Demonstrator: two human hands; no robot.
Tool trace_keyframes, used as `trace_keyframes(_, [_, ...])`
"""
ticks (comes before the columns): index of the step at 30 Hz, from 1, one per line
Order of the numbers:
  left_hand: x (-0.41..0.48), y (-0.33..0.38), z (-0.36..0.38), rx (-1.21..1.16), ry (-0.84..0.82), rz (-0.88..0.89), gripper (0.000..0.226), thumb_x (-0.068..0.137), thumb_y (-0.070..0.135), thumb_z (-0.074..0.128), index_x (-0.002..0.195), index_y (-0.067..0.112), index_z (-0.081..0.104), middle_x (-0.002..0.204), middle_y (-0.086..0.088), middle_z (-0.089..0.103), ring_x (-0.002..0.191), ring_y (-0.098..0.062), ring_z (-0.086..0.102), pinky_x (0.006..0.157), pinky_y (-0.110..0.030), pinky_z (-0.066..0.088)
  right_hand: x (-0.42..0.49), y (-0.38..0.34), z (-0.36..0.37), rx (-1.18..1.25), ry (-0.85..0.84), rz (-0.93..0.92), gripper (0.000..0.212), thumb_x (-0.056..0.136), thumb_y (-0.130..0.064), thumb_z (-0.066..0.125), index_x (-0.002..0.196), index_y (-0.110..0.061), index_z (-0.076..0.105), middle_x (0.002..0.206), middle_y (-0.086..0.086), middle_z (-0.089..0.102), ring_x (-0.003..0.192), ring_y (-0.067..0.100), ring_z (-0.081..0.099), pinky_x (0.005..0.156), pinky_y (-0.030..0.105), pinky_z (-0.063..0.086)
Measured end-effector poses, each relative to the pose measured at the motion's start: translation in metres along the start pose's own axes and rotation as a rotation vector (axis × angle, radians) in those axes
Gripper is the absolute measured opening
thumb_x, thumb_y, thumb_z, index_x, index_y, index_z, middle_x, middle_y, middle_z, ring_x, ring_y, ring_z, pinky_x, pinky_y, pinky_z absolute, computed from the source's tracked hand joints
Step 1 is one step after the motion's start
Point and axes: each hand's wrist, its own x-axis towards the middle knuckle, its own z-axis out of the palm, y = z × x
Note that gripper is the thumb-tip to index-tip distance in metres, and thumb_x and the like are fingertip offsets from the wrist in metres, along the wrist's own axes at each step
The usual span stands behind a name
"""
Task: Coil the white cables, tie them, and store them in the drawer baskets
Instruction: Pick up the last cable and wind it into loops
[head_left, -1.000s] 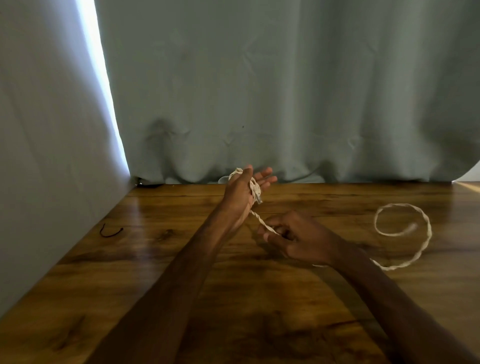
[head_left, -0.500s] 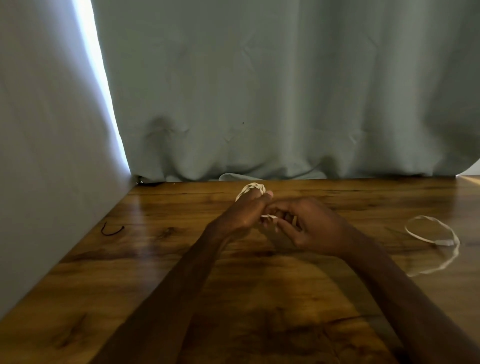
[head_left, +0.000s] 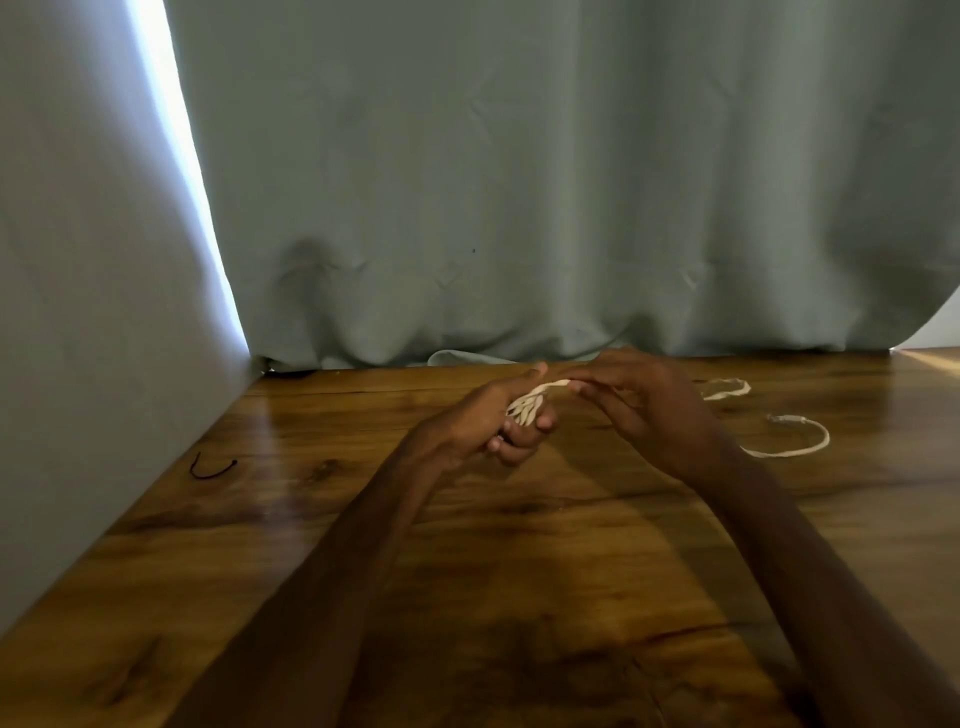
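Observation:
A white braided cable (head_left: 527, 405) is wound in several turns around the fingers of my left hand (head_left: 483, 421), which curls round the coil above the wooden table (head_left: 519, 571). My right hand (head_left: 639, 405) pinches the cable strand just right of the coil, near my left fingertips. The cable's loose tail (head_left: 789, 447) trails behind my right hand and lies in a loop on the table at the right. No drawer or basket is in view.
A grey-green curtain (head_left: 519, 182) hangs along the table's far edge and a pale wall (head_left: 78, 312) bounds the left side. A small black tie (head_left: 210, 467) lies on the table near the left wall.
My right hand has carried the strand up and over to the far side of my left hand, adding a turn. The loose tail on the table has been drawn in and its loop has shrunk.

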Motion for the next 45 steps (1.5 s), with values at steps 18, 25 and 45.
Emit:
trace_keyframes(18, [-0.01, 0.016, 0.012, -0.403, -0.179, 0.24, 0.044, 0.107, 0.046, 0.036, 0.078, 0.018, 0.052, 0.052, 0.012, 0.022, 0.04, -0.004, 0.017, 0.044, -0.023, 0.012, -0.007, -0.003, 0.033, 0.24, -0.08, 0.175, 0.027, 0.107, -0.014, 0.051, 0.089, -0.017, 0.071, 0.069, -0.004, 0.069, 0.06, 0.013, 0.065, 0.061, 0.033, 0.051])
trace_keyframes(25, [-0.002, 0.014, 0.019, -0.583, -0.108, 0.328, 0.023, 0.107, 0.026, 0.042, 0.116, 0.01, 0.057, 0.075, 0.007, 0.054, 0.059, -0.006, 0.052, 0.057, -0.02, 0.042, -0.011, -0.012, 0.05, 0.185, -0.19, 0.25, 0.036, 0.106, -0.009, 0.047, 0.078, -0.027, 0.062, 0.065, -0.01, 0.066, 0.061, 0.006, 0.066, 0.062, 0.011, 0.044])
trace_keyframes(45, [0.018, 0.002, -0.015, -0.121, 0.455, 0.297, 0.033, 0.106, -0.003, 0.035, 0.136, -0.01, 0.046, 0.137, -0.029, 0.06, 0.129, -0.04, 0.059, 0.108, -0.039, 0.049, -0.007, -0.026, 0.036, 0.071, -0.373, 0.187, 0.009, 0.095, -0.02, 0.068, 0.086, -0.022, 0.071, 0.07, -0.012, 0.069, 0.064, 0.011, 0.064, 0.054, 0.02, 0.043])
